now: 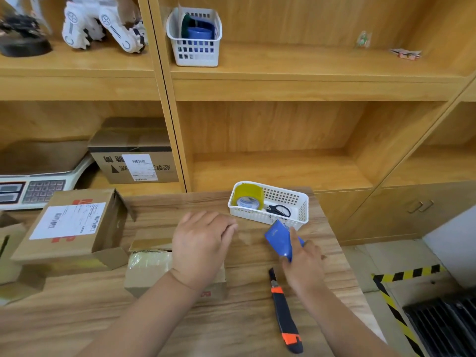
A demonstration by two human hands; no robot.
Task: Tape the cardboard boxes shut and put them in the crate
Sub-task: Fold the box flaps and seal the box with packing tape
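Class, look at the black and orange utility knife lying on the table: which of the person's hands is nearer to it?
Right. The right hand, holding a blue tape dispenser, sits just above the utility knife. The left hand rests on a small cardboard box, further left.

tabletop (231, 318): wood-grain laminate, smooth, a faint sheen is shown
small cardboard box (149, 274): matt brown cardboard, glossy clear tape is seen across the top
white basket (286, 217): perforated plastic, smooth
utility knife (286, 315): matt black and orange plastic
blue tape dispenser (279, 239): glossy plastic
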